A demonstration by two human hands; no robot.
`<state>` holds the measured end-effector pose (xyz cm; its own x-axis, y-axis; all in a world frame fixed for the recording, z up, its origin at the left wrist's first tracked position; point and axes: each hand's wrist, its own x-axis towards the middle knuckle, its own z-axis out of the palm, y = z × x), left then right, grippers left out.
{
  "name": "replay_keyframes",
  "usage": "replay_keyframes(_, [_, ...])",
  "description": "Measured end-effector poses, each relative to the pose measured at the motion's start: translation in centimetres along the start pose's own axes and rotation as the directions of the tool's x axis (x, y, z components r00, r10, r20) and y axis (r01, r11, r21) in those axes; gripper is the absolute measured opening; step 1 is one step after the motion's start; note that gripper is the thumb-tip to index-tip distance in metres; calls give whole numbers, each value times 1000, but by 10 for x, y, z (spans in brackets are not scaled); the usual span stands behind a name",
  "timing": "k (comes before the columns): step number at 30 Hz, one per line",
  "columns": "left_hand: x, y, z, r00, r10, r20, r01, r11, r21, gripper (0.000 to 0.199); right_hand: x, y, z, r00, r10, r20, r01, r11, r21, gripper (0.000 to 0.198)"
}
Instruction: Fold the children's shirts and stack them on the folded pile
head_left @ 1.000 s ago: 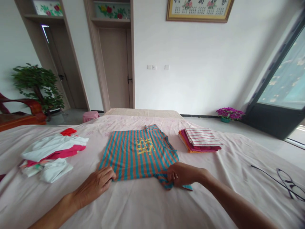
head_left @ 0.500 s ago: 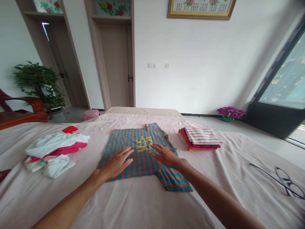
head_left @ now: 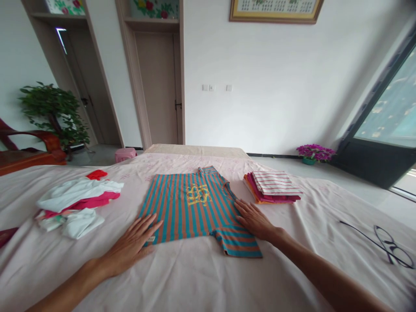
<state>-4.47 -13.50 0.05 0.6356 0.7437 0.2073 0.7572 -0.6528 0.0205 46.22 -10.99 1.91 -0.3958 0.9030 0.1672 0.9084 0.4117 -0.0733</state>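
Observation:
A blue and brown striped T-shirt (head_left: 185,216) with yellow lettering lies spread flat on the pale pink bedsheet (head_left: 182,281), its neck toward the right. My left hand (head_left: 133,242) rests open over the shirt's lower-left hem, fingers extended, beside a small white label. My right hand (head_left: 255,219) lies flat and open at the shoulder and neckline, just above the near sleeve. Neither hand grips the cloth.
Folded clothes (head_left: 274,186) are stacked right of the shirt, a striped piece on top. A loose heap of white and pink clothes (head_left: 76,201) lies at left. Eyeglasses (head_left: 386,247) rest at far right; a dark red item (head_left: 7,236) sits at the left edge.
My hands have moved apart from the shirt's middle, the left toward the hem and the right toward the neckline. The shirt stays in about the same place.

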Motion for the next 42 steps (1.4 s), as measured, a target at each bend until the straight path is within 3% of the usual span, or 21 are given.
replay_keyframes(4, [-30,-8,-18,998,-62,-22,60,994,-87,58,-25,-15,-33,999,14,-37,-8,988,156,37])
replay_keyframes(7, [-43,-13,-28,996,-84,-19,81,989,-124,48,-46,-37,-56,996,-72,49,55,956,288,24])
replay_keyframes(10, [-48,-16,-29,996,-70,-55,62,989,-134,42,-64,-54,-68,974,-189,121,146,943,299,40])
replay_keyframes(13, [-48,-18,-22,992,-62,-107,48,991,-128,39,-75,-63,-65,971,-204,125,169,955,245,55])
replay_keyframes(20, [-39,-22,-13,974,-113,-198,86,986,-142,25,-68,-68,-45,988,-127,84,124,991,47,40])
replay_keyframes(22, [-33,-20,-17,962,-196,-189,156,966,-205,21,-59,-65,-48,994,-94,51,90,993,73,38])
replay_keyframes(25, [-18,-17,-25,922,-364,-132,306,893,-330,18,-36,-56,-58,999,-32,-11,34,970,242,35])
replay_keyframes(31, [27,-30,-29,771,-630,-95,513,702,-495,27,38,-27,-61,980,189,-64,-102,750,653,32])
replay_keyframes(33, [43,-40,-25,731,-677,-87,552,662,-507,29,66,-17,-54,960,258,-112,-114,723,682,31])
replay_keyframes(37, [68,-60,-11,653,-754,-64,652,604,-458,25,118,2,-37,918,321,-232,-104,761,640,27])
replay_keyframes(42, [90,-76,4,597,-800,-48,723,564,-399,27,163,17,-19,891,417,-179,-246,775,582,29])
